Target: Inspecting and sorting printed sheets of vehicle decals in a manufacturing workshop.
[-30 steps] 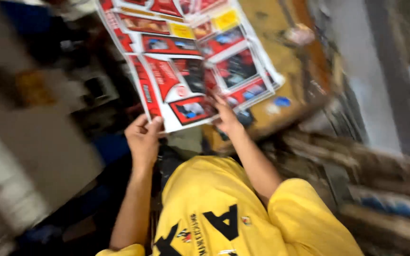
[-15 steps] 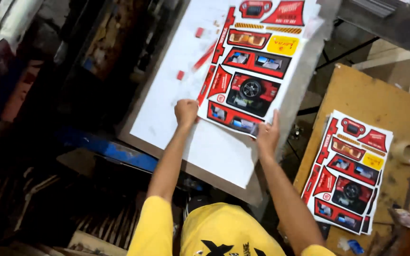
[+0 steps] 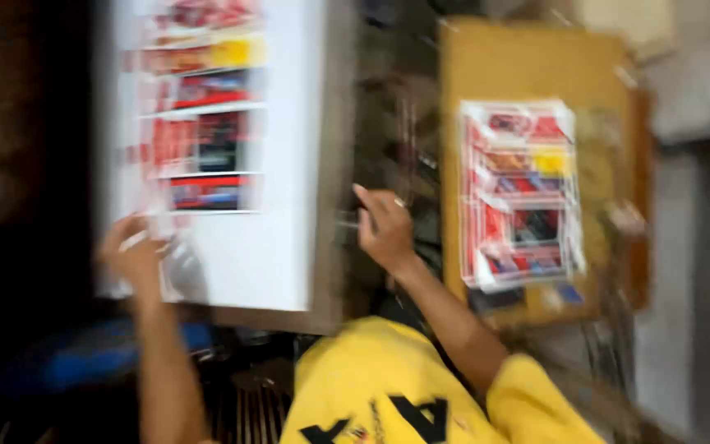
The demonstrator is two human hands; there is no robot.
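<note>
At the white board's (image 3: 281, 247) lower left corner, the left hand (image 3: 133, 255) is seen against the red printed sheet (image 3: 203, 123); grip blurred, cannot be told. The right hand (image 3: 384, 226) is held loosely open, empty, off the right edge. A second printed stack (image 3: 519, 193) is laid on the brown board (image 3: 527, 66).

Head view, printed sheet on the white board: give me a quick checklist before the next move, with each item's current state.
1. Printed sheet lies on the white board: ok.
2. Left hand at the board's lower left edge: ok; grip cannot tell, blurred.
3. Right hand off the board, between board and brown board: ok; whether it holds anything, cannot tell.
4. Stack of printed sheets rests on the brown board: ok.
5. Sheet alignment on the board: cannot tell.
</note>
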